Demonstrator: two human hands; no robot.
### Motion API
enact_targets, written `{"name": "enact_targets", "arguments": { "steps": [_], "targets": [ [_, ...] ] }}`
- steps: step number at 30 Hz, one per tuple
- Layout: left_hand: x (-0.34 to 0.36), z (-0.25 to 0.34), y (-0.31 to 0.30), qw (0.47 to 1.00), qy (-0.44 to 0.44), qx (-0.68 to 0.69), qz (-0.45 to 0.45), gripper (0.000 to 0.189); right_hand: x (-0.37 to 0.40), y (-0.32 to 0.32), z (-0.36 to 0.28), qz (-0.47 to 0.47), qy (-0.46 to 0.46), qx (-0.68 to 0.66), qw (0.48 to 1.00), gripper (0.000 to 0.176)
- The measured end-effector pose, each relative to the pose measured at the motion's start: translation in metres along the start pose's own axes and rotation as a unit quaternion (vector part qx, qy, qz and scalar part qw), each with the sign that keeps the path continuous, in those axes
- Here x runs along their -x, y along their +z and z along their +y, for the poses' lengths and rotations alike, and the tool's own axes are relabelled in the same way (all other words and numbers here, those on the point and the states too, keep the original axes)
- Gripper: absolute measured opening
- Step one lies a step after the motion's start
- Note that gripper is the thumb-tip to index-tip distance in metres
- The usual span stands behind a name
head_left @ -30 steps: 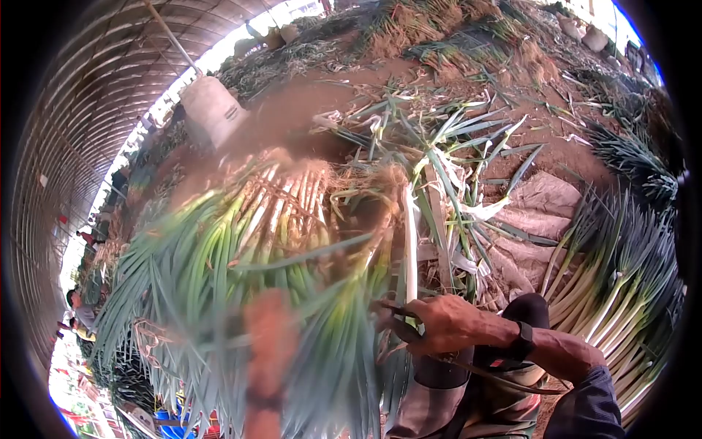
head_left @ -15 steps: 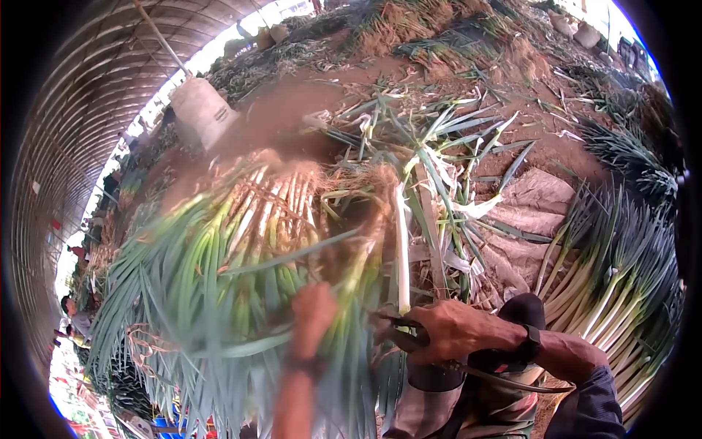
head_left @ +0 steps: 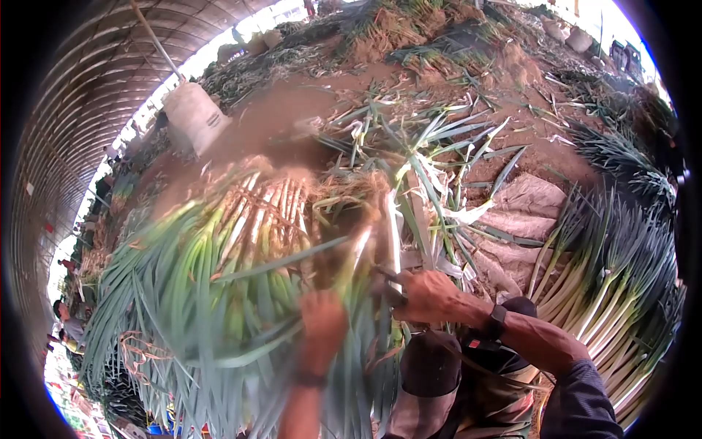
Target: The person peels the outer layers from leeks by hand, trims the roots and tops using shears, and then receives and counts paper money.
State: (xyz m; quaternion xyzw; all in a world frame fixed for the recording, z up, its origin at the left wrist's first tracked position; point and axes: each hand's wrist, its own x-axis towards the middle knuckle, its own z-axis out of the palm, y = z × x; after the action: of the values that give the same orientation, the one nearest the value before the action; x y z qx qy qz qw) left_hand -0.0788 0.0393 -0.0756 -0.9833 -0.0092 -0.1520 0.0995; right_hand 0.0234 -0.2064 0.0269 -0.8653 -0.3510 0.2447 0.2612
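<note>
My left hand [head_left: 324, 322], blurred, is closed low among the leaves of a heap of green onions [head_left: 241, 285]. One blurred green onion stalk [head_left: 358, 256] runs down to its fingers, roots pointing away from me. My right hand [head_left: 433, 296] is closed around a dark tool, perhaps a knife [head_left: 389, 284], whose end lies close to that stalk. A bare white stalk [head_left: 394, 234] stands just beyond the right hand. Both wrists wear dark bands.
Stripped leaves [head_left: 439, 161] litter the brown soil ahead. To the right, cleaned green onions [head_left: 599, 293] lie beside a crumpled sack [head_left: 523, 212]. A white sack [head_left: 194, 117] stands at the far left, under an arched roof. More onion piles [head_left: 395, 33] lie at the back.
My right hand has moved up and left with the dark tool, closer to the stalk. My left hand has shifted slightly right. The view has tilted a little.
</note>
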Motion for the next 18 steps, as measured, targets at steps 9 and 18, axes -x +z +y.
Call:
{"name": "enact_targets", "arguments": {
  "steps": [9,18],
  "targets": [
    [-0.011,-0.002,0.021,0.992,-0.048,0.055,-0.098,0.028,-0.031,0.005,0.025,0.090,-0.037,0.086,0.992,0.074],
    [-0.011,-0.013,0.042,0.991,-0.054,0.098,-0.067,0.022,-0.055,-0.013,0.032,0.089,0.050,-0.007,0.995,0.066]
  ]
}}
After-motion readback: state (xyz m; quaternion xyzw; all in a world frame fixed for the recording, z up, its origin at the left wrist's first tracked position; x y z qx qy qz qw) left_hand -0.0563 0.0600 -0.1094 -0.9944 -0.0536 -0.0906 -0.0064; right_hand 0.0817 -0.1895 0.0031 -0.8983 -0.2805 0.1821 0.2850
